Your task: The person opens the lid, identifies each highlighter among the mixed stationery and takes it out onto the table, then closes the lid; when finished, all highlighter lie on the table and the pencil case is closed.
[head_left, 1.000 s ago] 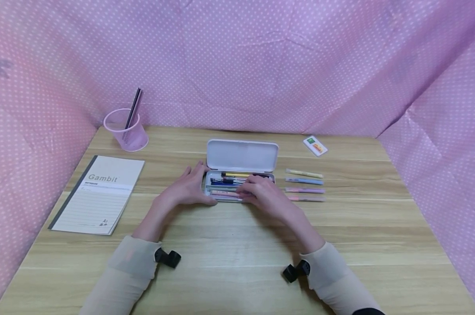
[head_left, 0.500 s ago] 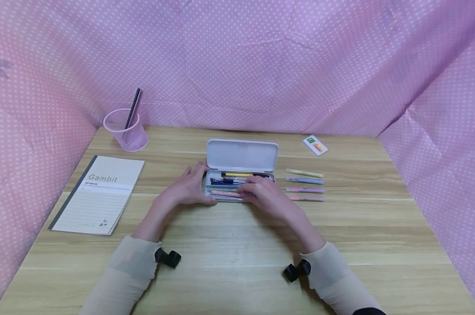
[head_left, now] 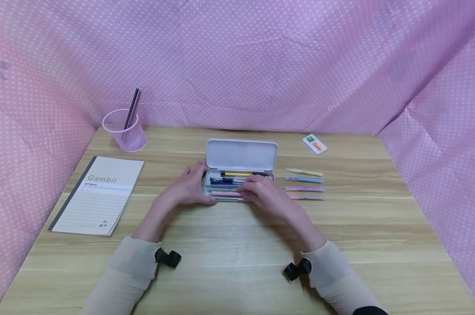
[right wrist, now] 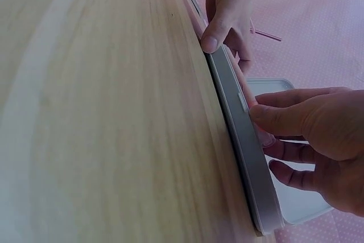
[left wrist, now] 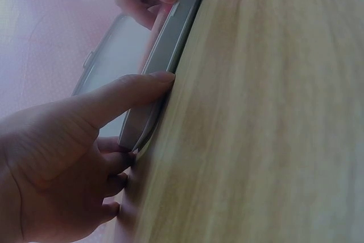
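A white pencil case (head_left: 241, 155) lies with its lid up in the middle of the table. At its left end my left hand (head_left: 187, 187) grips it, the thumb on the front wall and the fingers round the end. Pencils and pens (head_left: 228, 180), among them a yellow one and dark blue ones, fill its rear compartment. In the front compartment lies a pink pen (head_left: 224, 193). My right hand (head_left: 268, 195) pinches the pen's right part between thumb and fingers, as the right wrist view shows too. That hand hides the right side of the case.
Right of the case, yellow, blue, purple and pink pens (head_left: 304, 179) lie in a row. Behind them is a small white eraser-like block (head_left: 315, 144) with a coloured print. A notebook (head_left: 99, 194) and a pink mesh cup (head_left: 130, 138) with dark sticks stand at the left.
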Demonstrator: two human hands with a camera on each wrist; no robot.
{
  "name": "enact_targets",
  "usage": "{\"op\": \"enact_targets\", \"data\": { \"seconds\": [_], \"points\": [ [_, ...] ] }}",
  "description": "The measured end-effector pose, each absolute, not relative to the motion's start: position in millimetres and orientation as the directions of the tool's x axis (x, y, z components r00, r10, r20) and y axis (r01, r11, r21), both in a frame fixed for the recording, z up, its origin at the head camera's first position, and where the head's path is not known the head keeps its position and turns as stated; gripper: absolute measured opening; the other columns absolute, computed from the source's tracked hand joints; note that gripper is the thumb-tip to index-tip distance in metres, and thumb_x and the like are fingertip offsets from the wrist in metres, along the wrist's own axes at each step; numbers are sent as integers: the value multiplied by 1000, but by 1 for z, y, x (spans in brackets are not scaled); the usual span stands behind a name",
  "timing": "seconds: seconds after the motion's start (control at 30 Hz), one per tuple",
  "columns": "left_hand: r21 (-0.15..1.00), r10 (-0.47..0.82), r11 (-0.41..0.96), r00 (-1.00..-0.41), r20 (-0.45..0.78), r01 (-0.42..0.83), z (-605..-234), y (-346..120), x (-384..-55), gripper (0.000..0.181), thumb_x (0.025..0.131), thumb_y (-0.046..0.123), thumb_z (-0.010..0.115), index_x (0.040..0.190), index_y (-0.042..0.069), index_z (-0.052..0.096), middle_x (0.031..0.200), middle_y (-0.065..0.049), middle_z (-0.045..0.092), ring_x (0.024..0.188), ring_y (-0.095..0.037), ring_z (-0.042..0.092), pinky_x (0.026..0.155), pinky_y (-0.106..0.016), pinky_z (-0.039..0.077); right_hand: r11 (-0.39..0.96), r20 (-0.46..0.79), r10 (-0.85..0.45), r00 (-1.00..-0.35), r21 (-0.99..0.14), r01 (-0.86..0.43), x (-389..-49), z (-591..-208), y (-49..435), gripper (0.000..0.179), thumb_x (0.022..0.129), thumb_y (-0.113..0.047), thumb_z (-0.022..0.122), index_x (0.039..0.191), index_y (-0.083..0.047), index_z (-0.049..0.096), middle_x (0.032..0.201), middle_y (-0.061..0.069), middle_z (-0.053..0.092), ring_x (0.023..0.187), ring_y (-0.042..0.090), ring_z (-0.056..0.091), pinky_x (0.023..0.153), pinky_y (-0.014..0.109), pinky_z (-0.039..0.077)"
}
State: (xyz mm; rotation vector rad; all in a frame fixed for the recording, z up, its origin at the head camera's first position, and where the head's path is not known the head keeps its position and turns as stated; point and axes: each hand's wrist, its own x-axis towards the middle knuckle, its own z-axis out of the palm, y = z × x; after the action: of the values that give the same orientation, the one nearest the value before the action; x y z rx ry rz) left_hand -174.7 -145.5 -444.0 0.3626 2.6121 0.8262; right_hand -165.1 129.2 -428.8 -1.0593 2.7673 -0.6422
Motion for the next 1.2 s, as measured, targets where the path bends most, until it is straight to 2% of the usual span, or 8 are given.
{"op": "enact_targets", "data": {
  "seconds": [0.3, 0.47, 0.7, 1.07, 1.2],
  "points": [
    [599, 347, 791, -897, -275, 123, -445, -147, -175, 104, 73, 46, 87, 153, 6, 33, 173, -24, 6, 160, -48, 4, 132, -61, 4, 643, 91, -669, -738, -428, -635, -166, -431, 132, 17, 98, -16, 69, 111, -21, 78, 104, -4, 73, 96, 12, 66, 86, 32, 59],
    [598, 349, 792, -895, -277, 123, -445, -146, -175, 104, 73, 46, 87, 153, 7, 32, 173, -24, 6, 159, -49, 3, 132, -61, 4, 631, 100, -654, -750, -475, -613, -164, -426, 144, 19, 98, -16, 69, 113, -23, 78, 105, -7, 70, 95, 9, 63, 84, 29, 58],
    [602, 366, 784, -897, -250, 152, -444, -146, -175, 101, 73, 43, 88, 150, 5, 35, 172, -24, 11, 162, -41, 8, 134, -55, 1, 600, 163, -633, -757, -514, -613, -161, -417, 183, 21, 95, -11, 72, 113, -18, 78, 102, -5, 72, 87, 7, 61, 73, 25, 55],
    [601, 365, 784, -898, -245, 155, -446, -147, -177, 100, 71, 43, 89, 148, 6, 37, 172, -24, 11, 161, -42, 10, 134, -56, 1, 581, 182, -627, -758, -539, -610, -157, -417, 251, 25, 88, 0, 77, 109, -14, 79, 102, -6, 75, 90, 4, 65, 76, 22, 57],
    [599, 366, 785, -898, -244, 157, -447, -147, -178, 101, 71, 44, 89, 149, 5, 36, 172, -25, 11, 160, -43, 12, 134, -56, 1, 609, 163, -619, -768, -518, -601, -157, -417, 270, 25, 87, 0, 77, 108, -14, 80, 100, -6, 75, 84, 3, 61, 71, 21, 54]
  ]
}}
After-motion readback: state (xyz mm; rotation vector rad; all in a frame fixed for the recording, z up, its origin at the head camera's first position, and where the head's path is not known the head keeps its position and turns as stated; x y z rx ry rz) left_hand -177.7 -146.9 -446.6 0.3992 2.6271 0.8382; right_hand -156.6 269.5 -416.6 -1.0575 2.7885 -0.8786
